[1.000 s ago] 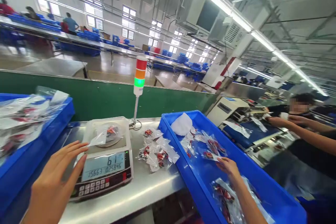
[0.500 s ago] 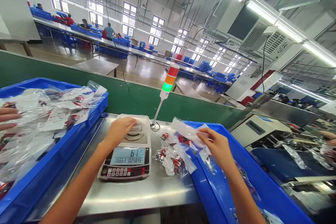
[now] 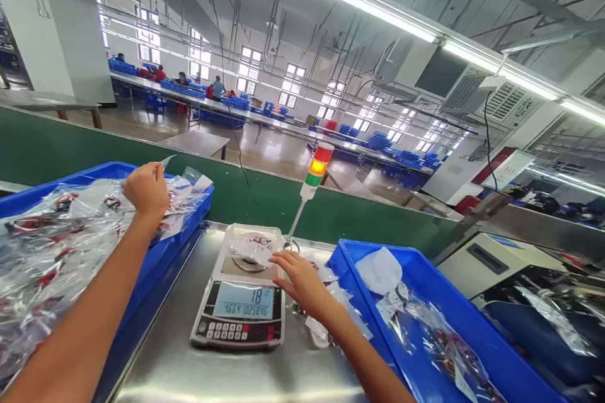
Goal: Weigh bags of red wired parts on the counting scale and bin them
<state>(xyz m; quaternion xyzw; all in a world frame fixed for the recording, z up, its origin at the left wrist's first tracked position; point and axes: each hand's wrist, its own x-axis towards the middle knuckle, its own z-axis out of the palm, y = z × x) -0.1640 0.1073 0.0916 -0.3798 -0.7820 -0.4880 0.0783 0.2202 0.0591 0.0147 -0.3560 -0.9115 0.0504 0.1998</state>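
Observation:
My left hand (image 3: 147,190) is over the left blue bin (image 3: 201,201), fingers closed on a clear plastic bag whose pale corner (image 3: 166,161) sticks out beyond the knuckles. Below it are many clear bags with small red and dark parts (image 3: 51,252). On the pan of the digital scale (image 3: 239,327) lies another clear bag (image 3: 255,249). My right hand (image 3: 300,280) reaches to the right edge of this bag, fingers stretched out and apart at its edge. The display reads 18. Partly covered by my right forearm, more bags (image 3: 350,312) lie on the metal table.
The right blue bin (image 3: 352,258) contains several filled bags (image 3: 444,346). A signal lamp (image 3: 317,170) glowing orange stands behind the scale, before a green partition (image 3: 265,192). At the far right is a beige machine (image 3: 477,264). People sit and stand at distant benches.
My left hand has gone from the scale to the left bin, my right hand from the right bin to the scale. The display went from 61 to 18, the lamp from green to orange.

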